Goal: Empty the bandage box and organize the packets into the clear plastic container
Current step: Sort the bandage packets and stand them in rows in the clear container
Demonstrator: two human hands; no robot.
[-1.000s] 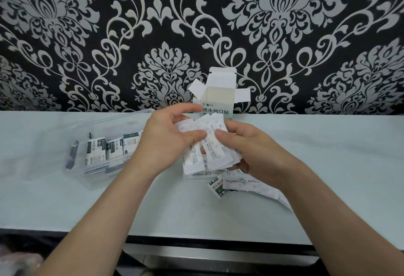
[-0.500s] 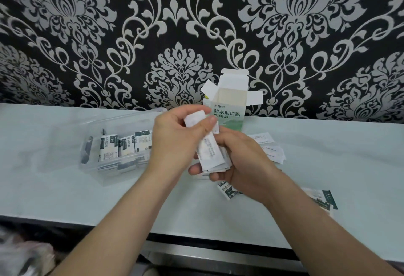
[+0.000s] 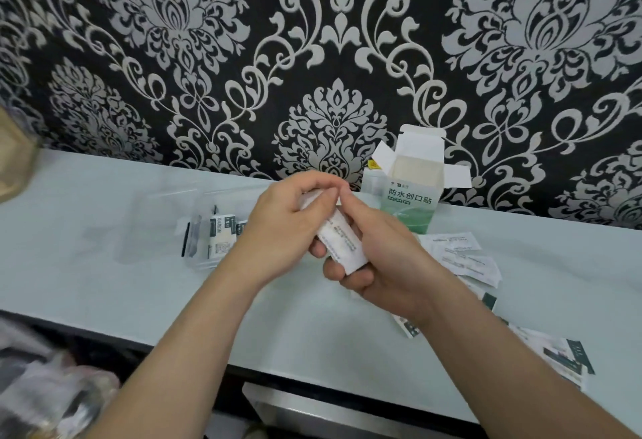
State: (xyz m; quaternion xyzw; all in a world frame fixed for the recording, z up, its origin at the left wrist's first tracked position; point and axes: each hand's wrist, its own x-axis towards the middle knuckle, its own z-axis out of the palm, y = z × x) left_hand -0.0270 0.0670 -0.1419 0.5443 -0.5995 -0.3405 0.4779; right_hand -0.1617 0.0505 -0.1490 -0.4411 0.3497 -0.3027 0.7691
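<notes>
Curled over the upper end of a slim stack of packets (image 3: 342, 244): left hand (image 3: 288, 226), thumb and fingertips pinching it. Cupped under the lower end: right hand (image 3: 382, 265), fingers (image 3: 357, 278) wrapped round from beneath, thumb reaching up beside it. Stack white, tilted with its upper end toward the wall, held above the middle of the countertop (image 3: 104, 275) and clear of its surface.

Just behind the hands, at the countertop's rear edge against the wall: bandage box (image 3: 411, 202), upright, top flaps spread open, green and white with printed characters on the front. Left of the hands, nearer the rear edge than the front: clear plastic container (image 3: 173, 216), partly hidden by the left wrist, with sorted packets (image 3: 220, 237) side by side inside. Right of the hands, lying flat: loose packets (image 3: 462, 254) fanned out near the box, a few more half hidden under the right forearm, and others (image 3: 562, 355) close to the front edge at the right.

Behind everything: black wallpaper (image 3: 312, 56) with pale damask scrolls. Below the front edge at lower left: blurred clutter (image 3: 52, 397), too smeared to name.
</notes>
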